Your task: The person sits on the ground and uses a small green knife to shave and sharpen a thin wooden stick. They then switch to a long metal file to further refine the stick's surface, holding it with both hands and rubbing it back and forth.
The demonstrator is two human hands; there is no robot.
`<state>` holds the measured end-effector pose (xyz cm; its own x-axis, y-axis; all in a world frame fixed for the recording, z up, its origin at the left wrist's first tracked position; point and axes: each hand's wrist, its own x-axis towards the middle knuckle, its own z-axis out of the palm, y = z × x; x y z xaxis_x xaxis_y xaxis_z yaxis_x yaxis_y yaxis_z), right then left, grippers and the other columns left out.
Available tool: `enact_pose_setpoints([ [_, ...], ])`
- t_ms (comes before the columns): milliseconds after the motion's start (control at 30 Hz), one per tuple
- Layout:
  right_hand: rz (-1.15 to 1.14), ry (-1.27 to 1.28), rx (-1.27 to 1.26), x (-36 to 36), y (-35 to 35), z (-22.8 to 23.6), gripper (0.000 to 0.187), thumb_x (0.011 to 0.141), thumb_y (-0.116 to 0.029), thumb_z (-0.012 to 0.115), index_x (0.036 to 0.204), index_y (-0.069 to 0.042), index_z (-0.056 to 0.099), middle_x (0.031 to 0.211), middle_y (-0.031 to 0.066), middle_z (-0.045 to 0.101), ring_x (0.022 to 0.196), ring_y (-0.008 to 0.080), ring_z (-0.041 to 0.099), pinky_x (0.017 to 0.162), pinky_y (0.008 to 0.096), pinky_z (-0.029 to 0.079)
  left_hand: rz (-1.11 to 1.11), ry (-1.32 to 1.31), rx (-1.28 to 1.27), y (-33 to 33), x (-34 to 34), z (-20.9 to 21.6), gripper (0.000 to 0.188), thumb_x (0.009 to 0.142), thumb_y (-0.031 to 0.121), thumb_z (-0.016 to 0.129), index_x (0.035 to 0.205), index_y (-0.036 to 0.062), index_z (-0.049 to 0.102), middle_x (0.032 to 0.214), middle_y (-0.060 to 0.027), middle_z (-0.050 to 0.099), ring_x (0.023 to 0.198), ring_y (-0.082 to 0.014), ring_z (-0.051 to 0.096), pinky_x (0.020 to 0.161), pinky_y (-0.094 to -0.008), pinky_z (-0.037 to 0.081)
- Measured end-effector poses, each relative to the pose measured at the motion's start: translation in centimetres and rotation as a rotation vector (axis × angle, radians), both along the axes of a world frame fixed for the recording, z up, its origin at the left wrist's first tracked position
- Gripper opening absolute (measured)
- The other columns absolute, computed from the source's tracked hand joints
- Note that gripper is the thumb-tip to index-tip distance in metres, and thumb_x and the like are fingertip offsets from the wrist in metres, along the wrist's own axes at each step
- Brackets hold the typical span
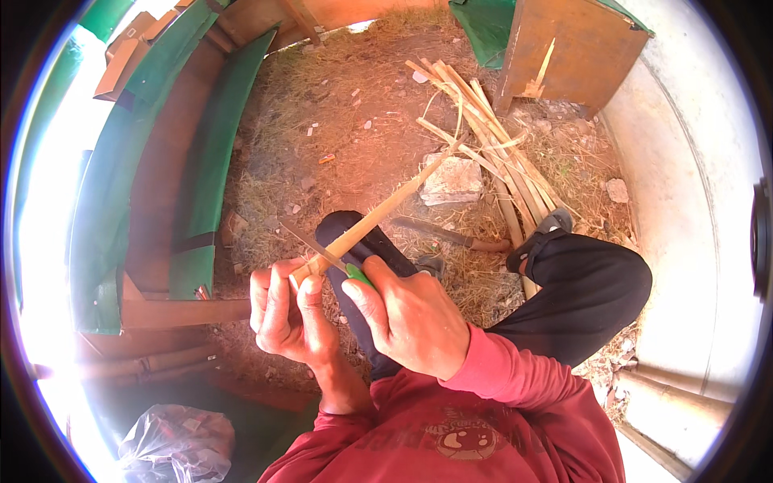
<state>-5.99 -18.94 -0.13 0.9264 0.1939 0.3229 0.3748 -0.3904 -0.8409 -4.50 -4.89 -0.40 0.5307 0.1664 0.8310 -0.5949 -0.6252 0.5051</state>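
My left hand (294, 315) pinches the near end of a long pale bamboo strip (386, 208), which slants away from me to the upper right. In my right hand (420, 322) is a knife with a green handle (357, 275), gripped with the thumb along it. Its narrow blade (310, 241) lies across the strip close to my left fingertips and points to the upper left. Both hands are in front of my chest, above my left leg. My right fingers wrap the handle and hide part of it.
Several bamboo strips (515, 173) lie in a pile beside my right foot, near a pale stone block (452, 179). A large blade with a wooden handle (487, 245) rests on the straw-littered ground. Green-covered benches (216, 153) stand left, a plastic bag (179, 443) lower left, a wooden panel (568, 52) far right.
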Motion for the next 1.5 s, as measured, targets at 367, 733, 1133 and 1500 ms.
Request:
enact_pose_setpoints([
  [367, -0.08, 0.02, -0.081, 0.3, -0.3, -0.8, 0.028, 0.1, -0.027, 0.054, 0.086, -0.003, 0.054, 0.051, 0.0201, 0.053, 0.046, 0.0405, 0.058, 0.041, 0.05, 0.044, 0.059, 0.014, -0.087, -0.1, -0.2, -0.8, 0.025, 0.086, 0.017, 0.073, 0.094, -0.0065, 0.07, 0.078, -0.0079, 0.058, 0.065, -0.0131, 0.05, 0.054, -0.0259, 0.036],
  [733, -0.086, -0.129, -0.062, 2.3, -0.6, -3.4, 0.026, 0.098, -0.029, 0.057, 0.087, -0.007, 0.051, 0.052, 0.0182, 0.052, 0.049, 0.0408, 0.057, 0.044, 0.0494, 0.043, -0.004, -0.025, 0.003, 0.5, 0.4, -0.7, 0.034, 0.093, 0.027, 0.067, 0.095, -0.007, 0.066, 0.083, -0.0048, 0.056, 0.076, -0.0136, 0.05, 0.065, -0.0259, 0.037],
  [1133, -0.358, -0.116, -0.493, 5.2, -4.6, -17.4, 0.03, 0.102, -0.028, 0.045, 0.107, -0.004, 0.063, 0.06, 0.0142, 0.061, 0.05, 0.036, 0.062, 0.047, 0.0491, 0.05, 0.045, 0.058, 0.02, 3.6, -0.1, -1.0, 0.018, 0.088, 0.008, 0.07, 0.1, -0.0053, 0.069, 0.085, -0.0076, 0.062, 0.072, -0.014, 0.056, 0.062, -0.025, 0.043],
  [1500, -0.013, 0.041, 0.053, 0.2, -1.3, -1.0, 0.03, 0.101, -0.031, 0.052, 0.088, -0.004, 0.051, 0.053, 0.02, 0.053, 0.053, 0.0431, 0.059, 0.047, 0.0511, 0.044, -0.164, 0.031, 0.077, 1.1, 0.9, 0.1, 0.024, 0.093, 0.017, 0.065, 0.099, -0.006, 0.064, 0.094, -0.0122, 0.062, 0.084, -0.0196, 0.059, 0.072, -0.0273, 0.047],
])
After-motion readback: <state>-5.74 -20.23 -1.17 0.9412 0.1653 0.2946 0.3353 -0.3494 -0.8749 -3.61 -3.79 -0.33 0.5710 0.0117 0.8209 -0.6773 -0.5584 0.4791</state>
